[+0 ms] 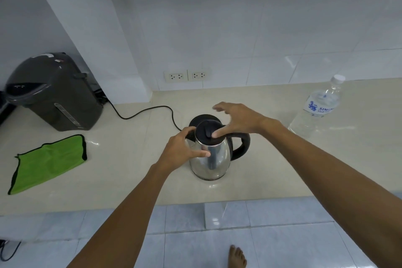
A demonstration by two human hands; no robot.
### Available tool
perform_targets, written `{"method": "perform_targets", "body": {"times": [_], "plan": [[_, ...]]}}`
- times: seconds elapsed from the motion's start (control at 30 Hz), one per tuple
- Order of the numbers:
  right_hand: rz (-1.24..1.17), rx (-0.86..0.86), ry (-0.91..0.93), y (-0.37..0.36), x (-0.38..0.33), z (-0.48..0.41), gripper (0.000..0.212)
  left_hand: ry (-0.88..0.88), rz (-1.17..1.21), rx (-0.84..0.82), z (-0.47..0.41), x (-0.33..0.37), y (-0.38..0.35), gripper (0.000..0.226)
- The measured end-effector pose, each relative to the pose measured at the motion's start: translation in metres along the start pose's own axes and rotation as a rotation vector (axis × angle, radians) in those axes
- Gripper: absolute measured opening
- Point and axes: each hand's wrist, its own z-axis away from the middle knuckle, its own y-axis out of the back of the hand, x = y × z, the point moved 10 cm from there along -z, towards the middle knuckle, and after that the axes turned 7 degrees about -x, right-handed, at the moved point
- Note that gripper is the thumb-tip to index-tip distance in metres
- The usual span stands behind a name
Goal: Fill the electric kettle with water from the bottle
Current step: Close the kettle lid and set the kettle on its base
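A shiny steel electric kettle (214, 159) with a black lid and black handle stands on the beige counter (130, 180), its lid down. My left hand (181, 150) grips the kettle's upper left side. My right hand (236, 118) hovers over the lid with fingers spread; its thumb touches the lid's black tab. The black kettle base (203, 118) lies just behind the kettle. A clear plastic water bottle (319, 106) with a white cap and blue label stands at the right, away from both hands.
A dark grey hot-water dispenser (54, 93) sits at the back left, and a black cord (148, 111) runs from there to the kettle base. A green cloth (49, 162) lies at the left. Two wall sockets (187, 75) are behind. The counter's front edge is near, tiled floor below.
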Motion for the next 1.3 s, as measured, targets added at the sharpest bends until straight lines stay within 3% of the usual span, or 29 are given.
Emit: {"method": "perform_targets", "body": {"times": [0.1,0.27,0.53,0.73,1.1,1.3], "plan": [[-0.179,0.102,-0.112,0.020,0.055,0.029,0.096,0.013,0.067,0.013,0.001,-0.006,-0.003,0.109],[-0.270,0.113,-0.235,-0.008,0.113,0.064,0.093,0.049,0.155,0.025,0.004,-0.012,-0.008,0.119],[-0.447,0.247,-0.268,-0.050,0.136,0.070,0.053,0.092,0.241,0.028,0.011,-0.025,-0.025,0.067],[-0.499,0.438,-0.248,-0.054,0.122,0.078,0.025,0.106,0.394,0.053,0.014,-0.036,-0.030,0.067],[-0.521,0.554,-0.193,-0.057,0.113,0.082,0.028,0.060,0.478,0.052,0.015,-0.017,-0.028,0.063],[-0.414,0.688,-0.148,-0.003,0.099,0.074,0.034,-0.014,0.487,0.061,-0.012,0.022,0.003,0.052]]}}
